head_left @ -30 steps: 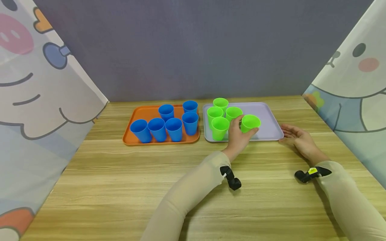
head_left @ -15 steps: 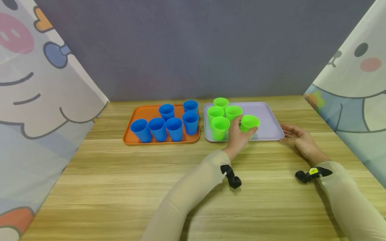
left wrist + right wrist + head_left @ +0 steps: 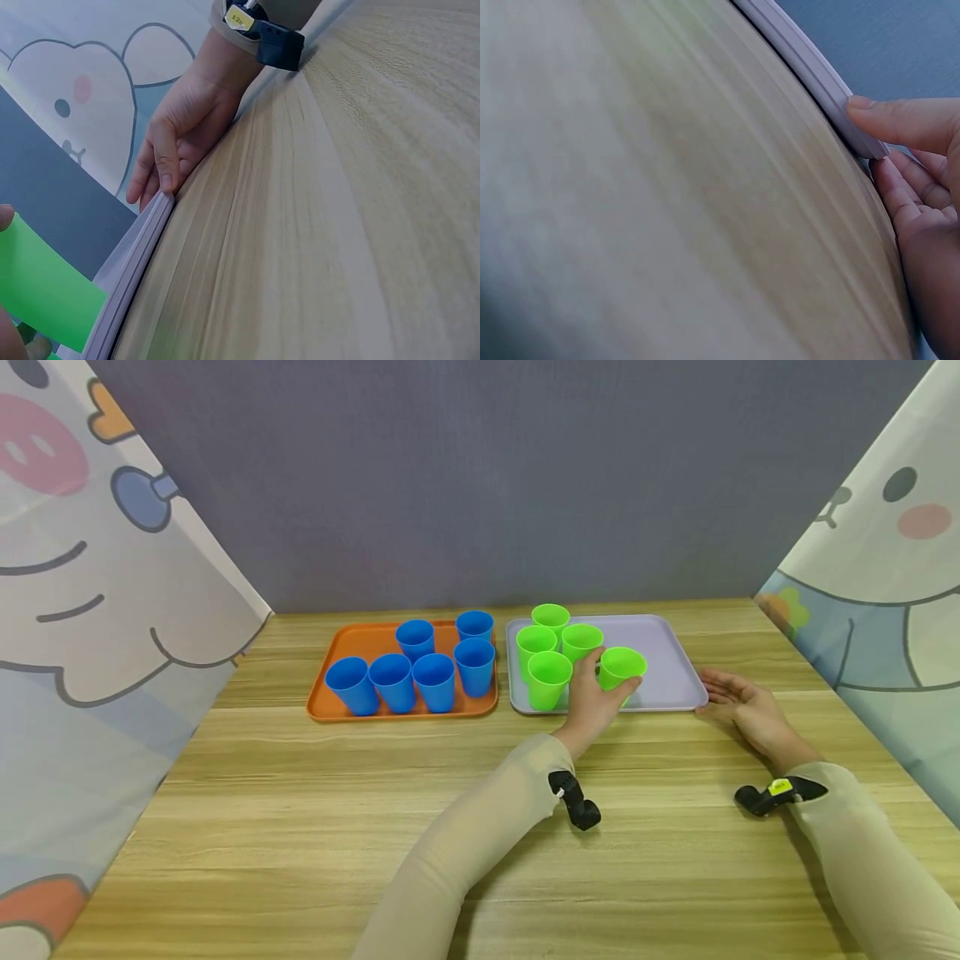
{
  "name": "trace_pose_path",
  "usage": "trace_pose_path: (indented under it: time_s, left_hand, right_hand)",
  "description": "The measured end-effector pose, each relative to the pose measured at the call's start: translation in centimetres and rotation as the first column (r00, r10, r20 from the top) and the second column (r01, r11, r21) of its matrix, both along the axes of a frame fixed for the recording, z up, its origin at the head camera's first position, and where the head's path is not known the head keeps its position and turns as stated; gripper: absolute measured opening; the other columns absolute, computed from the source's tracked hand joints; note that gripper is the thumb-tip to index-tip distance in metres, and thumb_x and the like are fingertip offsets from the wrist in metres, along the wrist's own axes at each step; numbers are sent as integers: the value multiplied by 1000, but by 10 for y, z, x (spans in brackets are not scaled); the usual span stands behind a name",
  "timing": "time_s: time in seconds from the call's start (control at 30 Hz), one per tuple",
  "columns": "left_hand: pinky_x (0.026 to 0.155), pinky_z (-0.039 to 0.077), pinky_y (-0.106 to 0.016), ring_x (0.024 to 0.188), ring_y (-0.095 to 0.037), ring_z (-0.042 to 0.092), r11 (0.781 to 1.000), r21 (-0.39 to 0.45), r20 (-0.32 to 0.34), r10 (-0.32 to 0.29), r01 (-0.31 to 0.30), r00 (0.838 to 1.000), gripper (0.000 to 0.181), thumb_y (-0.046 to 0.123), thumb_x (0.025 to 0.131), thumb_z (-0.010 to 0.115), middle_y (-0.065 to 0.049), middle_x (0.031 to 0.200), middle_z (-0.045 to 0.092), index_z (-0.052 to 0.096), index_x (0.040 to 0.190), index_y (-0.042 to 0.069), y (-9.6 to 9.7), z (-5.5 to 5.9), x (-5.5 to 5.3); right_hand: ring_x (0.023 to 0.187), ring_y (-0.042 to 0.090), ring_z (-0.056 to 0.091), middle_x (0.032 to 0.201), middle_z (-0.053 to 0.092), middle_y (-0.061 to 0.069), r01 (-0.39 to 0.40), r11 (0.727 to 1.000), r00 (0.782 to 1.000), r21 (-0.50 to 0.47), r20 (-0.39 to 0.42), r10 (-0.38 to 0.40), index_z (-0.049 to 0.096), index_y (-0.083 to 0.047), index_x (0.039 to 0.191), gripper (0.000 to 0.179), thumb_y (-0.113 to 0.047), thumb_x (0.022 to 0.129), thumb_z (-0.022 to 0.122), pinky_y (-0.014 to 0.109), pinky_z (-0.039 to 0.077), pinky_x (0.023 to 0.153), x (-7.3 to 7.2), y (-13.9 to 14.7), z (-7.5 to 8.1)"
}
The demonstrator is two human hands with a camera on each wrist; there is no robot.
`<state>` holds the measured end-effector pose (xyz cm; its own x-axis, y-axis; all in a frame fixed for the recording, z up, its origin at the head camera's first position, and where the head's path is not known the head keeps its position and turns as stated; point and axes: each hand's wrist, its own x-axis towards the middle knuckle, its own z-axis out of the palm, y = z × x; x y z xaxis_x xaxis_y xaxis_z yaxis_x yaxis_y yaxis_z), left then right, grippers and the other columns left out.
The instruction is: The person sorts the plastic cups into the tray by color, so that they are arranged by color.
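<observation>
My left hand (image 3: 592,700) grips a green cup (image 3: 621,666) between thumb and fingers, over the front part of the lilac tray (image 3: 675,681). The cup leans slightly in the head view. In the left wrist view, part of this green cup (image 3: 45,281) shows at the lower left, beside the tray's edge (image 3: 142,251). My right hand (image 3: 750,714) holds the tray's front right corner. Seen from the right wrist, the thumb (image 3: 900,120) lies on the tray rim (image 3: 817,71), with fingers at the corner below it. Several other green cups (image 3: 548,679) stand upright on the tray's left half.
Left of the lilac tray, an orange tray (image 3: 322,693) bears several upright blue cups (image 3: 433,682). Both trays lie at the back of the wooden table (image 3: 315,827). A grey wall (image 3: 510,485) rises behind, with cartoon-printed panels (image 3: 97,577) on either side.
Between one second and half a second ago the held green cup shifts very slightly left. Since then, both hands and the trays look still.
</observation>
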<state>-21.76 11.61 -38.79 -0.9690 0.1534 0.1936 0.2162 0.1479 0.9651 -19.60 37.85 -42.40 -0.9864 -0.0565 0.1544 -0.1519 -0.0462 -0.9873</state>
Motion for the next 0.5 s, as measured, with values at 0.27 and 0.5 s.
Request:
trace_pose_path:
  time_s: [0.27,0.5]
  left_hand:
    - [100,44,-25,122,-19,50,1000,9,-35,15,-15,999,70,19,86,80,-8,140,47,46,145,5,-2,5,1]
    - [99,44,-25,119,-19,52,999,34,-72,14,-11,997,68,18,84,81,-9,136,51,49,143,4,-5,17,4]
  right_hand:
    - [101,2,65,114,68,-8,-6,1000,1000,-12,-1,6,53,-1,127,56,27,80,62,13,51,86,0,-1,0]
    - [100,2,65,113,69,-7,-4,999,1000,-42,14,5,53,-1,126,55,27,79,63,14,51,85,2,-2,2]
